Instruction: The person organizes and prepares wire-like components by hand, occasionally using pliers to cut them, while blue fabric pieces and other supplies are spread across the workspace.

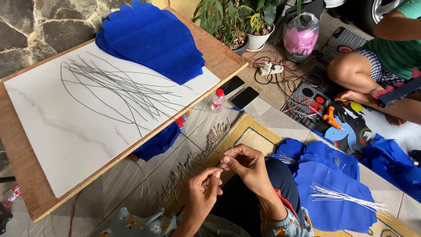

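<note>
While both hands meet over the lap, the left hand (202, 189) and right hand (245, 163) pinch something thin between their fingertips (218, 174); it looks like a single wire (226, 154), but it is too fine to be sure. Both sets of fingers are closed in a pinch, not slack.

Judging by how things lie, the work seems partway through. On the white board (66, 131), which rests on a wooden surface (26, 193), a loose bundle of grey wires (118, 87) is spread out, not yet taken up, and beside it sits a stack of blue petals (153, 39) with no wire showing on them. To the person's right, on the floor, more blue pieces (333, 188) already carry thin pale wires (342, 195) laid along them, so those appear to be the finished or half-finished share. A few more blue pieces (160, 142) lie under the board's edge.

Nearby are a small bottle (218, 99), two phones (239, 91) and an orange glue gun (330, 118). Another person (386, 66) sits well apart at upper right.
</note>
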